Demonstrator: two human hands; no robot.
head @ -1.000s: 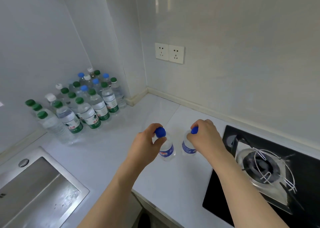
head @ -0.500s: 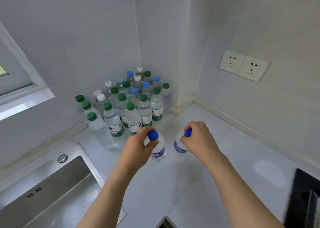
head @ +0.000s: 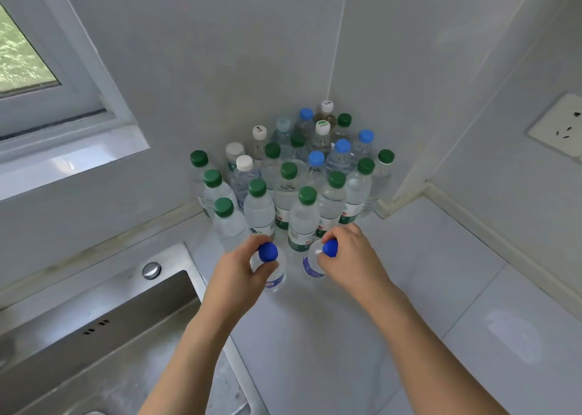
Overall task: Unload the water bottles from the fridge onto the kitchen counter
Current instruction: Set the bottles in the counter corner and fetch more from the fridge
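A crowd of upright water bottles (head: 285,191) with green, blue and white caps fills the corner where the two walls meet, and its front row stands just beyond both hands, close against the way forward. The left hand (head: 239,273) has its fingers (head: 267,269) curled round the neck of a blue-capped bottle (head: 273,268), and the right hand (head: 349,257) pinches a second blue-capped bottle (head: 313,262) just under its cap; both bottles are over the pale bench (head: 393,288), just short of the nearest green-capped ones. Whether their bases touch the bench cannot be told, since the hands cover much of them. The labels are too small to read, and the bottles at the back of the cluster are largely hidden by those in front. A steel sink (head: 94,336) is let into the bench on the left, its near part cut off by the lower edge, with a round steel button (head: 151,270) on its rim. A window (head: 28,55) sits upper left and a wall socket (head: 560,125) is partly cut off on the right. To the right of the hands the bench lies open up to the raised strip along the wall.
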